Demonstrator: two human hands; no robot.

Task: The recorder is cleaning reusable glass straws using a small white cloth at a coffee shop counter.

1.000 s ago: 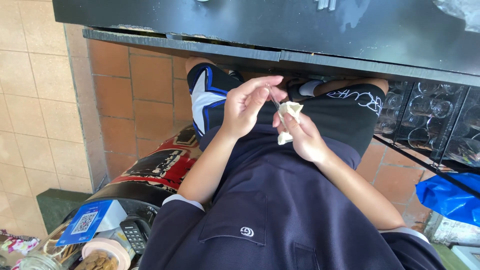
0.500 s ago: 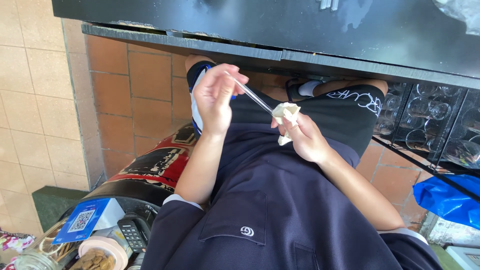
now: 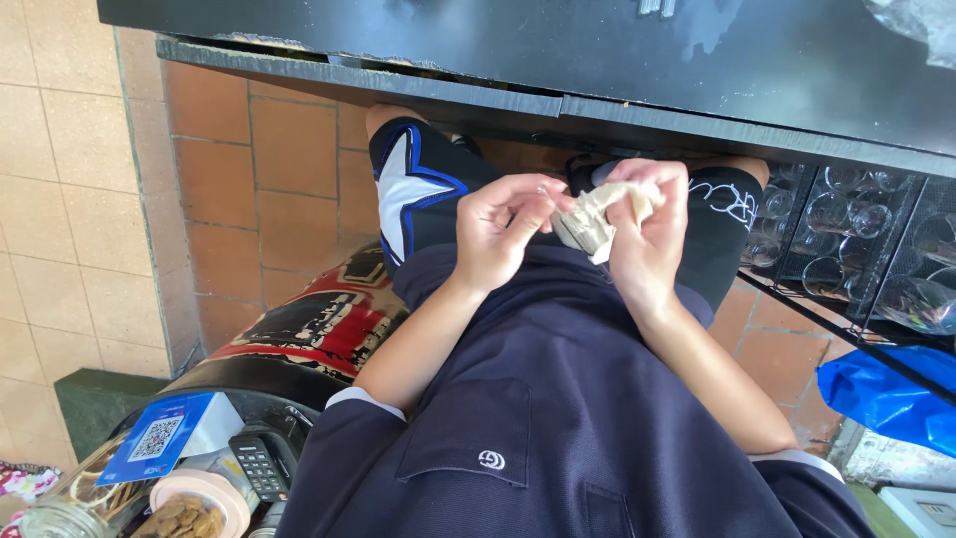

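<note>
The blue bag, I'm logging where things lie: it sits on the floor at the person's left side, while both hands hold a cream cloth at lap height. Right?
Not quite. The head view shows the blue bag on the floor at the person's right side, not the left. The rest stands: the left hand and right hand hold the cream cloth at lap height.

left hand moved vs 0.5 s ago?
Yes. The left hand has come back in toward the cream cloth held by the right hand; earlier it was raised up near the black counter edge.
</note>
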